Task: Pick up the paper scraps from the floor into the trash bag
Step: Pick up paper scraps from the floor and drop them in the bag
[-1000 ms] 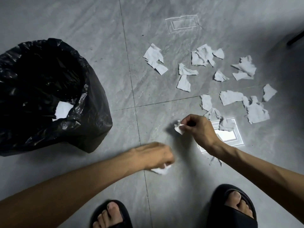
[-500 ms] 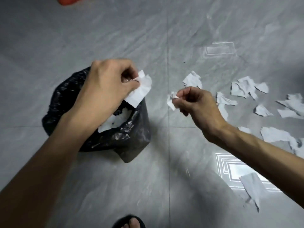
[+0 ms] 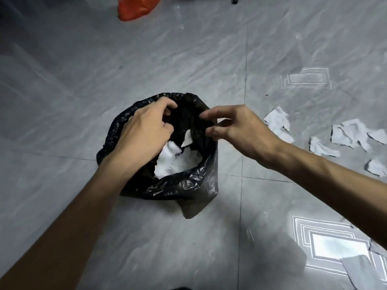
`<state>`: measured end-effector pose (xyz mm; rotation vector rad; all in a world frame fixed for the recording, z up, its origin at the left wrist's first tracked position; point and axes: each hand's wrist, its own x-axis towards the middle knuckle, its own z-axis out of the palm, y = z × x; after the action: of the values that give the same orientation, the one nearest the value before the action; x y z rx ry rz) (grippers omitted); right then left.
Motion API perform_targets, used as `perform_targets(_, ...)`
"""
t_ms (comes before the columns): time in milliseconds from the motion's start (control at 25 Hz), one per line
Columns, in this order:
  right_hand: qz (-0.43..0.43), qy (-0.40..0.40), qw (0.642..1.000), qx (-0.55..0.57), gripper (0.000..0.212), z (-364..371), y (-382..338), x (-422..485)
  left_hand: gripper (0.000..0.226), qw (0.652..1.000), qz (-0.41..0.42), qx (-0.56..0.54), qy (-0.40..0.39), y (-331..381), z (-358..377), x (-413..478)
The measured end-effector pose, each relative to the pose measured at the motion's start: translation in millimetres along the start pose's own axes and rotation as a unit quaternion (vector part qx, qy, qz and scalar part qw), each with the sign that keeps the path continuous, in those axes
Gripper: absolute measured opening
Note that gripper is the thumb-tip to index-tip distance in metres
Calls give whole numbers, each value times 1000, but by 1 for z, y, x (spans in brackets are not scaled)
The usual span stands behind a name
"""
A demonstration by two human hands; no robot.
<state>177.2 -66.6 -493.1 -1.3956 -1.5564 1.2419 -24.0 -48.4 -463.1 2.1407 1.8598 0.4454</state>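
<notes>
Head view: glossy grey veined floor tiles (image 3: 83, 80) carry a crinkled black plastic trash bag (image 3: 188, 185). Above its mouth, left hand (image 3: 144, 130) and right hand (image 3: 240, 130) hover, fingers spread, empty. Torn white scraps (image 3: 347, 135) lie right of the bag; more (image 3: 178, 162) inside.

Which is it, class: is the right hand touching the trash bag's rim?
Cannot tell. In the head view the right hand overlaps the trash bag rim; fingertips blur against black plastic.

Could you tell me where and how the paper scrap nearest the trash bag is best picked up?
Probably by its raised upper corner: that paper scrap lies crumpled on the floor, its top edge lifted. The right hand, open above the trash bag, could pinch it from above.
</notes>
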Motion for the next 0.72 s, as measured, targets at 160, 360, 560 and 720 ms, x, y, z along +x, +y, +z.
perform_targets(160, 47, 56, 997, 11, 19, -51, 44, -38, 39, 994, 91, -66, -16, 57, 18, 3)
perform_targets(360, 136, -131, 925, -328, 27, -122, 132, -133, 31, 953, 220, -127, -167, 140, 87, -10)
perform_targets(560, 235, -205, 841, -442, 58, -136, 197, -239, 31, 903, 264, -102, -322, 193, 162, -9)
perform_targets(720, 178, -177, 857, -450, 26, -128, 226, -269, 34, 845, 360, 15, -394, 233, 213, -6)
